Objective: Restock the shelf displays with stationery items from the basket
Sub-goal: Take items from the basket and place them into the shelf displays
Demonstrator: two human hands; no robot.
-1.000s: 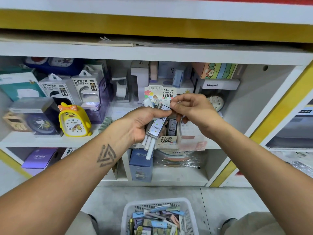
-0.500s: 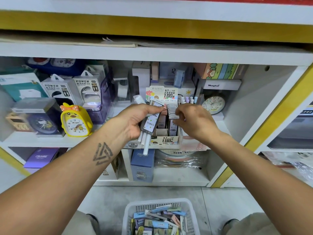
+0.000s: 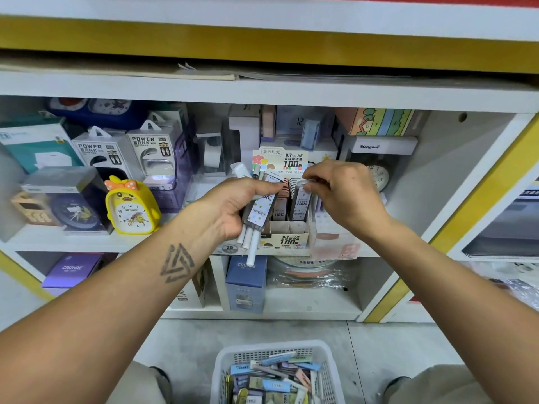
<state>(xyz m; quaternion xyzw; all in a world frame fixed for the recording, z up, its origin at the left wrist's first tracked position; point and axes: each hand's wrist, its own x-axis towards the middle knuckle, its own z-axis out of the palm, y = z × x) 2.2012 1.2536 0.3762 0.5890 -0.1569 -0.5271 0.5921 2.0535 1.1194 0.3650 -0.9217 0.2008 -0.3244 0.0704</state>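
Right hand [image 3: 345,193] now pinching lead case [image 3: 302,199] into display box [image 3: 287,237], left hand [image 3: 233,209] gripping bundled cases [image 3: 258,212]

Person, seen from a head-worn camera. Both forearms bare to the frame edge, no sleeves, watch or rings visible. Left hand [image 3: 233,205] and right hand [image 3: 344,196] ungloved. Left forearm: dark tattoo [image 3: 177,263] of interlocking triangles, just below the wrist. Lower frame corners: khaki-grey trousers [image 3: 443,386] over both knees; dark shoe [image 3: 393,384] partly visible at lower right.
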